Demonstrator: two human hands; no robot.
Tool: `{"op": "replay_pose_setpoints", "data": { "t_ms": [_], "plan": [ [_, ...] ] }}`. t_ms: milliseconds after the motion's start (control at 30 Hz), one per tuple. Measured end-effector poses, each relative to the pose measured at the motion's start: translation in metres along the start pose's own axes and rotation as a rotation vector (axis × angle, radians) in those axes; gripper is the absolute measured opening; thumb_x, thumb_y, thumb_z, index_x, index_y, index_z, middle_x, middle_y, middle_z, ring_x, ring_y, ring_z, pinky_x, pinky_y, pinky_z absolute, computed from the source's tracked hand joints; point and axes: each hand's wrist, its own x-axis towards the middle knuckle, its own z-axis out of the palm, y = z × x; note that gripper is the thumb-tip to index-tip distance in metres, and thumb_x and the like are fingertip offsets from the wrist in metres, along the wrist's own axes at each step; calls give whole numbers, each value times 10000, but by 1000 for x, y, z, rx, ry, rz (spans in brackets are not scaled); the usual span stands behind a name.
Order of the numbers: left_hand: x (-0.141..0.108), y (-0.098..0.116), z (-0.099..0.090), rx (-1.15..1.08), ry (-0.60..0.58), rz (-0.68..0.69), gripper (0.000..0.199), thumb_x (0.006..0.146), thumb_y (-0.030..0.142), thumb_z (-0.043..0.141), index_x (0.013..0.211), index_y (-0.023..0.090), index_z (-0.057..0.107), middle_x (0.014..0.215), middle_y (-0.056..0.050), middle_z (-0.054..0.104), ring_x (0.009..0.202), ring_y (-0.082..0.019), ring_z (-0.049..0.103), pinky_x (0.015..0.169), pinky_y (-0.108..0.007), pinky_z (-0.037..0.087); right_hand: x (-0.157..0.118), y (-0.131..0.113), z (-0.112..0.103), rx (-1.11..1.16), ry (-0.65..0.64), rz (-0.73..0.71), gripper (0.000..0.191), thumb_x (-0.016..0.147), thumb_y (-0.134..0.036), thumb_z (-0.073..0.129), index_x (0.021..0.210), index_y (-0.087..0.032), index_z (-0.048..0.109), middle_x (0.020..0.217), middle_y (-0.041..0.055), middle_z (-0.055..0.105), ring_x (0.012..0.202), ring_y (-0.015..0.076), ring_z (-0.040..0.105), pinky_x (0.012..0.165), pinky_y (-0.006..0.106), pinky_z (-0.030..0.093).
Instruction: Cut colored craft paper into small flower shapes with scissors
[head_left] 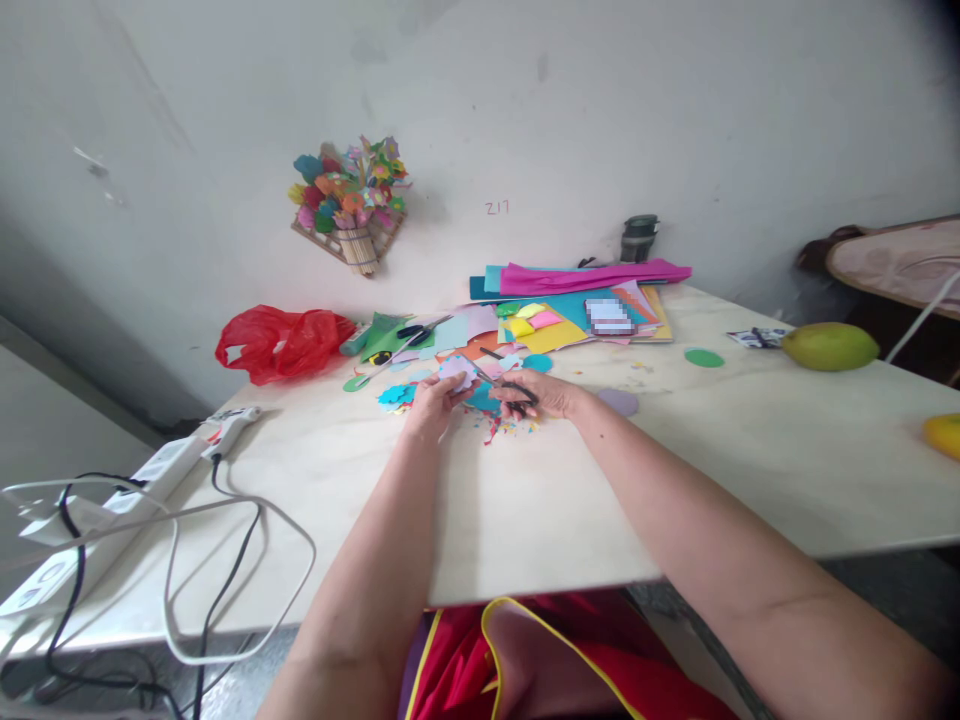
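My left hand (436,402) is closed on a lilac paper piece (457,371) with a scalloped edge. Black-handled scissors (523,393) sit in my right hand (546,393), fingers wrapped round the handles. Their blades point left at the lilac paper's edge; whether they touch it I cannot tell. Below my hands lie a blue paper piece (484,398) and small coloured paper scraps (496,429). Blue scalloped paper shapes (394,397) are to the left of my left hand. Just beyond my right hand is a blue paper circle (538,363).
Coloured sheets (559,335), a second pair of scissors (411,332) and a red plastic bag (281,342) lie farther back. A power strip (142,475) with loose cables runs along the left. At right are a green circle (703,357) and a green-yellow fruit (830,346).
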Motion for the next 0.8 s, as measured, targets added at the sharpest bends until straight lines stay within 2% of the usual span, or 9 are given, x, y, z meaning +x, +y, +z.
{"op": "replay_pose_setpoints", "data": {
  "t_ms": [133,533,800],
  "plan": [
    [-1,1,1,-4,-10,-18,166,593,157,759,719,109,662,695,-50,696,691,-178,696,650,-255,564,-1,0,-2,9,-26,11,310,803,-430,642,737,-152,524,572,-4,622,357,46,445,298,164,252],
    [1,0,-2,-4,-31,-22,185,579,153,773,715,121,651,684,-35,690,668,-164,684,772,-322,576,-5,-8,0,-23,-25,44,270,790,-378,650,728,-144,529,553,4,620,372,53,469,299,153,253],
    [1,0,-2,-26,-38,-20,146,571,130,756,679,118,660,669,-45,694,653,-158,674,761,-325,584,-5,-8,0,-12,-28,48,243,796,-344,643,732,-139,530,561,8,623,378,54,482,302,150,267]
  ]
}}
